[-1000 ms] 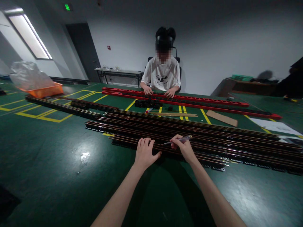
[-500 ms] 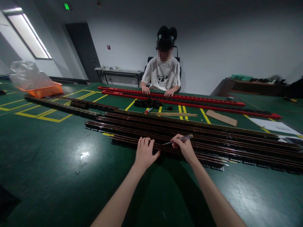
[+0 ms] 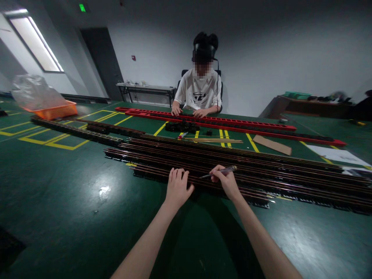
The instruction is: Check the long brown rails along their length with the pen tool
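Note:
Several long dark rails with copper-coloured strips [image 3: 261,162] lie side by side across the green table [image 3: 72,209]. My left hand [image 3: 178,188] rests flat on the nearest rail [image 3: 255,192], fingers spread over it. My right hand [image 3: 227,182] grips a thin screwdriver with a clear handle [image 3: 222,170], its tip pointing left and down at the same rail, just right of my left hand.
A person in a white shirt [image 3: 200,93] sits across the table, both hands on long red rails [image 3: 232,122]. More dark rails [image 3: 78,131] and an orange bin with a plastic bag [image 3: 48,106] are at far left. Cardboard [image 3: 271,144] and paper [image 3: 337,155] lie at right.
The nearest rail has slid a little to the left under my hands. The person opposite has shifted their hands leftward along the red rails.

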A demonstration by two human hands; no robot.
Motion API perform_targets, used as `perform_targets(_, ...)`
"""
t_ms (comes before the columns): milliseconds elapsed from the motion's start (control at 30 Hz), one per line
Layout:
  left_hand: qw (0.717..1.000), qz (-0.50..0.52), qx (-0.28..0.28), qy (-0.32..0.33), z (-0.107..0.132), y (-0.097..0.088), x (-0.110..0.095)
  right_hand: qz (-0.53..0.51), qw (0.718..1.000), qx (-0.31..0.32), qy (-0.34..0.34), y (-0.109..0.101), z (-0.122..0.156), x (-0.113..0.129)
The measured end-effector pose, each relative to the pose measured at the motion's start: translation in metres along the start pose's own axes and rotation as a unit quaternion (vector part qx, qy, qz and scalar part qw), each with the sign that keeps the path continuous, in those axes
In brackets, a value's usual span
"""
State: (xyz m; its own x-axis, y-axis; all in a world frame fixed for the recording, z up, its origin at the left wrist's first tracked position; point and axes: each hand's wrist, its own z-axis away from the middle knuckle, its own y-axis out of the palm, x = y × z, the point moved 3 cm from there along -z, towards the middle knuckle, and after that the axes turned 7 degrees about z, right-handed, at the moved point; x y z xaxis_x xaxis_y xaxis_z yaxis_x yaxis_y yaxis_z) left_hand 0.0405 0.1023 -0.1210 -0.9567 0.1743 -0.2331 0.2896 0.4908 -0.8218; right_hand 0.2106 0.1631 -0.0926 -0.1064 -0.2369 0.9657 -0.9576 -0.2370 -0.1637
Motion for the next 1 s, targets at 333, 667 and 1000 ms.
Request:
perform_targets(333,1.000,0.001,-0.011,0.005,0.0005,0.0013,0.0010,-0.018,0.999,-0.035,0.007,0.0007,0.0004,0.0020)
perform_targets(667,1.000,0.004,-0.003,0.002,0.0001,0.0024,0.0024,-0.049,0.997,-0.064,-0.006,-0.0017,-0.0010,-0.0007)
perform_targets(1000,1.000,0.009,-0.002,0.001,0.0003,0.0014,0.0019,-0.065,0.996,-0.059,-0.014,-0.0026,-0.0010,-0.0027)
